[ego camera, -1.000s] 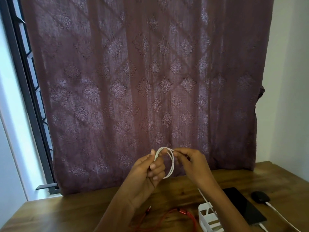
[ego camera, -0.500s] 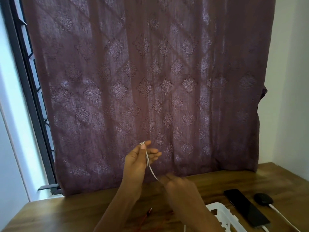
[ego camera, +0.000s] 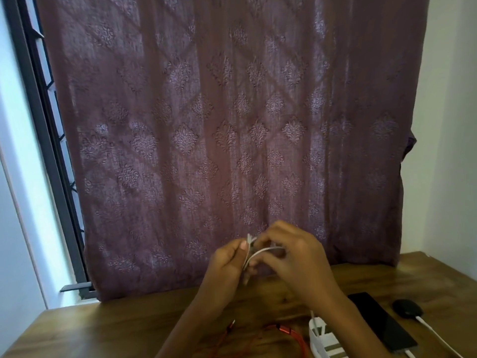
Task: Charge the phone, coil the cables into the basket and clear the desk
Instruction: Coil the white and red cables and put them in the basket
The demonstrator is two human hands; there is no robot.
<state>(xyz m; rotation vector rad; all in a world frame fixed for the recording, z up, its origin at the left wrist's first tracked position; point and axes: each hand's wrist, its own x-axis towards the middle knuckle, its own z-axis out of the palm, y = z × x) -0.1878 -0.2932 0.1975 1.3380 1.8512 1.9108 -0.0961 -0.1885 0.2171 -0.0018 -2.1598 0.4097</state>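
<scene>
White cable (ego camera: 254, 254), looped, pinched between fingers of left hand (ego camera: 227, 266) and right hand (ego camera: 296, 257) above wooden desk (ego camera: 129, 329); white basket (ego camera: 324, 341), red cable (ego camera: 296, 339), phone (ego camera: 382, 321) below the fingers.

my left hand (ego camera: 227, 264) and my right hand (ego camera: 296, 257) are bare. my arms are bare too, with no sleeves, rings or watch that i can see.

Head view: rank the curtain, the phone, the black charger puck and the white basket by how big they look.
1. Curtain, by far the largest.
2. Phone.
3. White basket, though the frame edge and an arm cut it off, so its rank is unsure.
4. Black charger puck.
</scene>
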